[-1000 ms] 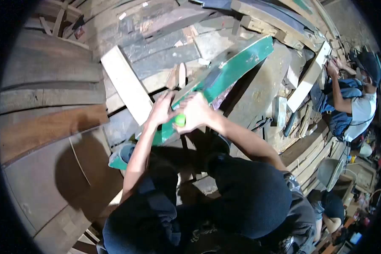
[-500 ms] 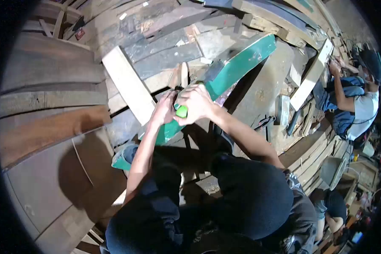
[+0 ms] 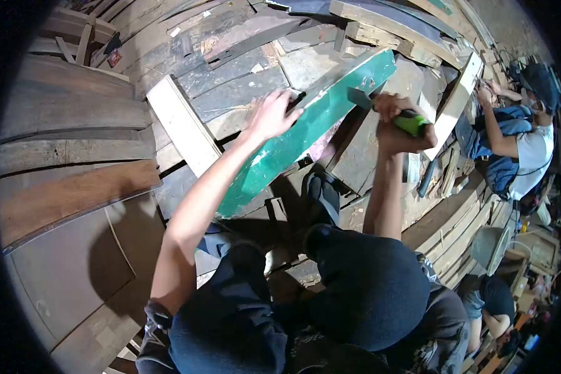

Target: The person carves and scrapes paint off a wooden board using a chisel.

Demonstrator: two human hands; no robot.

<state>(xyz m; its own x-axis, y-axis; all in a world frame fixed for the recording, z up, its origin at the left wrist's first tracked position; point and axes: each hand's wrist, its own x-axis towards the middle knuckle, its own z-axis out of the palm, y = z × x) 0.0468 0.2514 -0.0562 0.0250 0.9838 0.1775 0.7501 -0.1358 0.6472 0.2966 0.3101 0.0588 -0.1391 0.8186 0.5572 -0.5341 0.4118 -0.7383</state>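
A long green-painted board (image 3: 318, 121) lies at a slant in front of my knees. My left hand (image 3: 273, 115) rests on its upper left edge, with fingers apart. To the right, my right hand (image 3: 400, 128) is wrapped round the green and black handle of a flat-bladed tool (image 3: 359, 98). The blade points left, over or beside the board's right part; whether it touches the board I cannot tell. A pale plank (image 3: 182, 124) lies to the left of my left hand.
At the right a person (image 3: 511, 137) sits holding a pale board (image 3: 458, 103). Another person (image 3: 489, 305) is at the lower right. Stacked timber (image 3: 393, 31) lies at the top, wood scraps (image 3: 445, 174) at the right, and wide planks (image 3: 75, 112) at the left.
My hands have moved apart. My right hand has gone right with the tool, whose blade now shows. My left hand has moved up and opened on the board's edge.
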